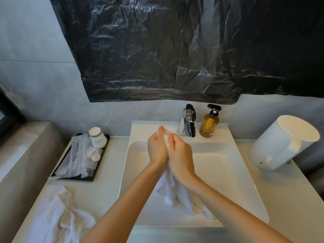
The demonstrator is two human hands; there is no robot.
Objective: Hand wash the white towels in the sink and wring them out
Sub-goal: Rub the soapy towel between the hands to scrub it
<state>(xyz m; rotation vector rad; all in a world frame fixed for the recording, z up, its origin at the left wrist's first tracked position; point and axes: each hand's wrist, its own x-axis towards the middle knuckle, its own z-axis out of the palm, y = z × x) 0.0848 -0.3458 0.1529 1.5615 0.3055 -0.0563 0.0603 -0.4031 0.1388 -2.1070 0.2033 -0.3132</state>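
White terry cloth hangs from between our palms: we press the left hand and the right hand together over the sink, fingers of both curled closed around the bunched top of one white towel. A strip of the cloth shows between the two hands, and the rest falls below our wrists, its lower folds lying in the basin toward the near right side. We cannot tell whether water is standing in the basin.

A second white towel lies crumpled on the counter at the near left, well apart from the sink. Behind it sits a black tray holding wrapped packets and a stack of paper cups. At the back of the sink stands a chrome tap, with an amber pump bottle just beside it on the right. A white round container rests on the counter further right. Black plastic sheeting covers the wall above.
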